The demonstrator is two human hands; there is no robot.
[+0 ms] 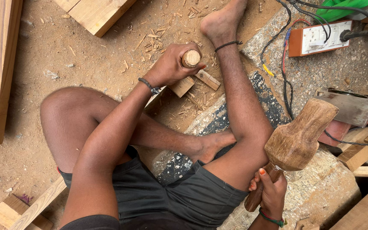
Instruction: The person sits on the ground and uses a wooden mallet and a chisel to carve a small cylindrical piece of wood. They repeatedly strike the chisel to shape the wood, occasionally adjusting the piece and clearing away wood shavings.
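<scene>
Chiselling step in hand, by the look of it. Left hand [171,64] closed tight around a round wooden chisel handle [191,58], fingers wrapped full, end grain of the handle showing above the fist. The blade itself is hidden below the fist; cannot tell its edge or angle. Just under the fingers lies a small wood block [182,86], pale, square-cut, resting on the sandy floor [56,47], with a thinner offcut [207,79] beside it.

Right hand [272,191] gripping the mallet [298,136] by its shaft, fingers shut round it. Mallet head is a heavy, rough-carved lump of brown wood, dented and worn, held raised and well apart from the chisel handle, to the right of it.

Judgement: the strike is set up but not landed. The next move would call for the mallet face meeting the handle end square, with the left fingers keeping the chisel steady on the block.

Around the left fingers: chips and splinters scattered on the floor. Bare foot [222,21] just beyond them. Near the right fingers: a rough stone slab [320,187], a switch box [322,38] with cables, and a flat metal tool [350,106].
</scene>
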